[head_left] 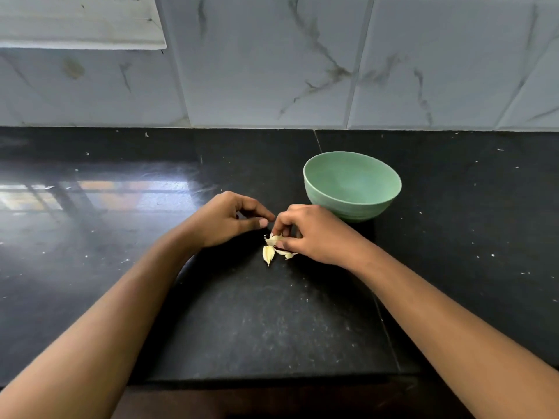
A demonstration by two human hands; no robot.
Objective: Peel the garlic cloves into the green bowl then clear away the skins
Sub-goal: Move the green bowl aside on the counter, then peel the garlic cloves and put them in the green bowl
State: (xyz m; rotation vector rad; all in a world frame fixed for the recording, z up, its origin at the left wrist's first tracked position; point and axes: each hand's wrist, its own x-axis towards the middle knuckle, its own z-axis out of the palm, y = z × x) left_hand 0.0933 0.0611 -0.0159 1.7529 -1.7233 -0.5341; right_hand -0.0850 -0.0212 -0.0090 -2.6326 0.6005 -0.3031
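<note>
A green bowl [352,184] stands on the black counter, and its visible inside looks bare. Just in front and to its left lie a few unpeeled garlic cloves [268,254] in pale skins. My right hand [311,234] is over them, and its thumb and fingertips pinch the topmost clove [273,239]. My left hand [225,220] hovers just to the left of it with its fingers curled and thumb near the forefinger. I see nothing held in the left hand.
The black stone counter [242,322] is flecked with small white specks. A marbled tile wall [272,62] rises behind it, with a pale ledge [78,22] at the upper left. The counter's front edge runs along the bottom of the view.
</note>
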